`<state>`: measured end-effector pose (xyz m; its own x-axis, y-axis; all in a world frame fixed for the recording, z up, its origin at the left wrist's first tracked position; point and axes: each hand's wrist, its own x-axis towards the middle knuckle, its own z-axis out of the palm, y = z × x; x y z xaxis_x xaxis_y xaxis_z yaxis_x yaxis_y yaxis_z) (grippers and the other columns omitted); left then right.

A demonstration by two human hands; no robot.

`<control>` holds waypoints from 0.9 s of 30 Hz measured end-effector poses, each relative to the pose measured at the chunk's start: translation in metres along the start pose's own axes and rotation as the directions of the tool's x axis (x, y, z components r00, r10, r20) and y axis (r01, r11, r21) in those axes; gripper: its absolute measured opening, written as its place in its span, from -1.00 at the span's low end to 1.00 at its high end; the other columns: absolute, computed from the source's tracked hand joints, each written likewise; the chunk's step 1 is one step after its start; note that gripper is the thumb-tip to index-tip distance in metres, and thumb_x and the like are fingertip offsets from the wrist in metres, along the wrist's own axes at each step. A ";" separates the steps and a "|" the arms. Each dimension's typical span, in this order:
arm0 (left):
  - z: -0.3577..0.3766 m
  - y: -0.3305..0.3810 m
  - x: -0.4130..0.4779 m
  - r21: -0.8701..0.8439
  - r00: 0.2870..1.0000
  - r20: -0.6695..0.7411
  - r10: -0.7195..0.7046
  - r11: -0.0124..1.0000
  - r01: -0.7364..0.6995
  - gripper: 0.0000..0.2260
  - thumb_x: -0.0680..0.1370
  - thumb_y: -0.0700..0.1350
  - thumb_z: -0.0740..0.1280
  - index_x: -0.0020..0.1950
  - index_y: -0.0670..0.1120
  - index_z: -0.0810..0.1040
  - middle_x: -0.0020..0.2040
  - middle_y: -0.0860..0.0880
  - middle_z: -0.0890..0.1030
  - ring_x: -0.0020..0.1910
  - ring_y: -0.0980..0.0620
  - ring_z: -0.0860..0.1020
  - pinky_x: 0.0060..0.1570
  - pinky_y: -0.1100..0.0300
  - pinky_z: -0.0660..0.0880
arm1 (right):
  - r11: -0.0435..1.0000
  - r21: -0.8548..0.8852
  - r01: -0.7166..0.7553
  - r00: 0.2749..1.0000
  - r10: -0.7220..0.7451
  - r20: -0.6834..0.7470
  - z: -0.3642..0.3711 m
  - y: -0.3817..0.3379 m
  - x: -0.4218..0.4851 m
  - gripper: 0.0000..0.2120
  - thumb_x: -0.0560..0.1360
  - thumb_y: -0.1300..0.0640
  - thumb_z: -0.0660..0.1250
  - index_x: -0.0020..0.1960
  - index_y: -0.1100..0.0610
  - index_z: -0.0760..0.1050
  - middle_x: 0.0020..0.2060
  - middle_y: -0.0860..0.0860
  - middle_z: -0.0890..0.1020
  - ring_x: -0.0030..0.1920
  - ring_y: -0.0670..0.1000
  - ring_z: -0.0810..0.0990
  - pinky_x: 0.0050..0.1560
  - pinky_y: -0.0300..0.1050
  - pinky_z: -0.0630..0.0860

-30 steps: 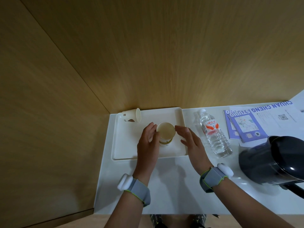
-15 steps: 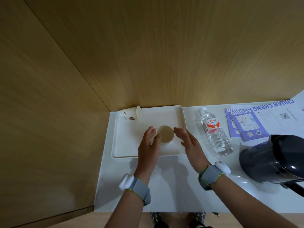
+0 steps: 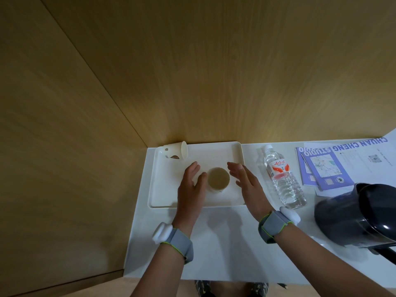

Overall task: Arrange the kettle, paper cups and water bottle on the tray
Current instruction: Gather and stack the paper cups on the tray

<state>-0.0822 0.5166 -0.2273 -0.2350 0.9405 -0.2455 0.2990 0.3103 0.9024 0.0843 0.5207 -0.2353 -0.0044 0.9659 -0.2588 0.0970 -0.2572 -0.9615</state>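
- Your white counter (image 3: 214, 249) fills the lower middle of the view, set into a corner of wood-grain wall panels (image 3: 214, 71)
- The cream tray (image 3: 171, 196) lies on that counter, pushed toward the far left corner; take it as your landmark
- The dark kettle (image 3: 360, 217) sits off the tray, well to its right and nearer to you, close to the edge of the view
- The purple booklets (image 3: 321, 166) and a printed white sheet (image 3: 364, 155) lie on the counter to the right of the tray, beyond the kettle
- The clear water bottle (image 3: 282, 176) lies on its side on the counter just beside the tray's right rim, cap pointing away from you
- Your left hand (image 3: 190, 187) is over the tray's middle, fingers loosely spread, its thumb at the left side of the upright cup; whether it touches the cup you cannot tell from here
- Your right hand (image 3: 246, 181) is over the tray's right part, fingers extended and spread, holding nothing, with a small gap to the cup
- One paper cup (image 3: 218, 179) stands upright in the middle of the tray, between your two hands
- A second paper cup (image 3: 174, 152) lies tipped on its side at the tray's far left corner, its mouth facing right
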 end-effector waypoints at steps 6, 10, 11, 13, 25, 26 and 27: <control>-0.021 0.006 0.014 0.073 0.998 -0.058 0.034 0.997 -0.030 -0.66 0.70 -0.06 0.30 0.49 0.02 0.47 0.43 0.12 0.54 0.32 0.21 0.43 0.10 0.58 0.28 | 1.000 -0.023 0.021 0.999 -0.020 0.042 0.009 -0.022 0.032 -0.19 0.44 -0.61 -0.01 0.41 -0.14 0.53 0.34 -0.15 0.61 0.37 -0.11 0.55 0.50 0.11 0.41; -0.030 0.006 0.030 0.046 0.995 -0.093 0.021 0.999 -0.017 -0.65 0.69 -0.09 0.30 0.49 -0.01 0.48 0.47 0.06 0.54 0.43 0.09 0.47 0.28 0.30 0.30 | 1.000 -0.025 -0.001 0.998 0.003 0.067 0.018 -0.035 0.057 -0.34 0.62 -0.40 0.00 0.41 0.00 0.55 0.33 -0.07 0.62 0.34 -0.06 0.58 0.49 0.12 0.40; -0.032 0.006 0.032 0.039 0.995 -0.096 0.017 0.999 -0.014 -0.65 0.69 -0.09 0.30 0.50 -0.01 0.48 0.47 0.06 0.54 0.44 0.08 0.47 0.28 0.30 0.30 | 1.000 -0.028 -0.008 0.998 0.010 0.066 0.020 -0.038 0.062 -0.39 0.66 -0.35 0.00 0.39 0.01 0.56 0.32 -0.06 0.63 0.32 -0.05 0.58 0.50 0.14 0.40; -0.036 0.002 0.043 0.052 0.995 -0.104 0.006 0.999 -0.001 -0.64 0.69 -0.06 0.29 0.50 0.00 0.48 0.47 0.05 0.54 0.45 0.07 0.47 0.31 0.27 0.32 | 0.998 -0.047 -0.037 0.995 0.041 0.095 0.026 -0.040 0.077 -0.41 0.67 -0.34 -0.01 0.37 0.01 0.56 0.30 -0.05 0.63 0.31 -0.02 0.59 0.50 0.17 0.38; -0.043 -0.017 0.098 -0.080 0.980 -0.170 -0.106 0.992 0.094 -0.63 0.69 -0.10 0.29 0.50 0.00 0.49 0.47 0.08 0.53 0.38 0.18 0.45 0.19 0.39 0.31 | 0.974 -0.160 -0.162 0.938 0.202 0.282 0.066 -0.030 0.153 -0.35 0.64 -0.37 0.03 0.40 0.07 0.54 0.28 0.01 0.63 0.30 0.03 0.59 0.41 0.13 0.46; -0.042 -0.018 0.098 -0.084 0.981 -0.167 -0.103 0.992 0.090 -0.63 0.68 -0.10 0.29 0.51 0.01 0.49 0.48 0.09 0.52 0.41 0.17 0.46 0.19 0.40 0.31 | 0.973 -0.165 -0.163 0.936 0.205 0.285 0.068 -0.029 0.155 -0.36 0.64 -0.37 0.03 0.39 0.06 0.54 0.28 0.01 0.63 0.30 0.04 0.58 0.41 0.13 0.45; -0.041 -0.019 0.101 -0.087 0.981 -0.166 -0.097 0.993 0.083 -0.62 0.68 -0.09 0.29 0.51 0.02 0.48 0.48 0.10 0.52 0.44 0.16 0.45 0.25 0.39 0.33 | 0.971 -0.169 -0.167 0.933 0.211 0.291 0.070 -0.028 0.158 -0.37 0.64 -0.37 0.03 0.39 0.05 0.53 0.27 0.00 0.62 0.30 0.04 0.58 0.42 0.14 0.45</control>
<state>-0.1493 0.5995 -0.2551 -0.4133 0.8699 -0.2693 0.1966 0.3740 0.9064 0.0108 0.6788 -0.2563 -0.2733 0.8387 -0.4711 0.2636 -0.4057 -0.8752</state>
